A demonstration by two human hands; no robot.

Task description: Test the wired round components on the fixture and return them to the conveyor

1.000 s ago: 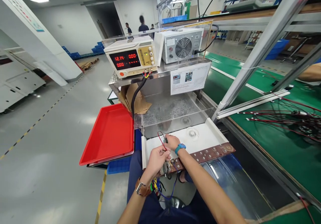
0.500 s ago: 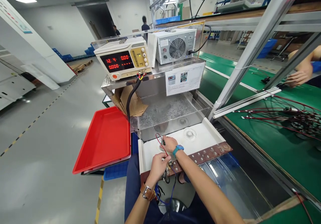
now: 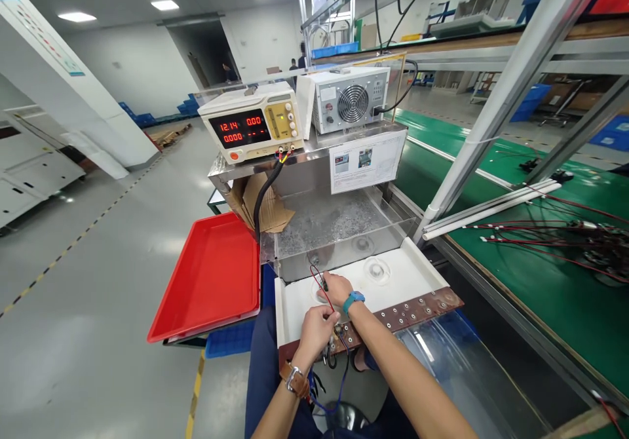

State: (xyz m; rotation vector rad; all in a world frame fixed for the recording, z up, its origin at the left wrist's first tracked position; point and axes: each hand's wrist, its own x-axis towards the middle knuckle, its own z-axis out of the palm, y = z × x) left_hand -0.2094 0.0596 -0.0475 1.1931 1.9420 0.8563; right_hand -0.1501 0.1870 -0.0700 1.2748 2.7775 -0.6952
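My left hand (image 3: 317, 329), with a brown watch strap at its wrist, pinches the end of a thin red wire (image 3: 325, 293) close to the brown terminal strip (image 3: 405, 312). My right hand (image 3: 338, 289), wearing a teal wristband, is closed around a small dark part (image 3: 323, 284) from which the red wire loops up. Its exact kind is mostly hidden by my fingers. Both hands are over the left end of a white tray (image 3: 403, 268) with round fixtures. Just beside my left fingertips, blue and black leads hang from the strip.
A power supply (image 3: 246, 124) with red digits stands on a metal shelf beside a fan-backed unit (image 3: 351, 101). At left lies a red tray (image 3: 211, 275). On the green bench (image 3: 535, 268) at right is a bundle of wired dark parts (image 3: 590, 246). A clear sheet (image 3: 339, 246) rises behind the white tray.
The view has shifted slightly. Both hands keep their grips near the strip. The co-worker's hand at the right is out of view. The power supply display reads differently.
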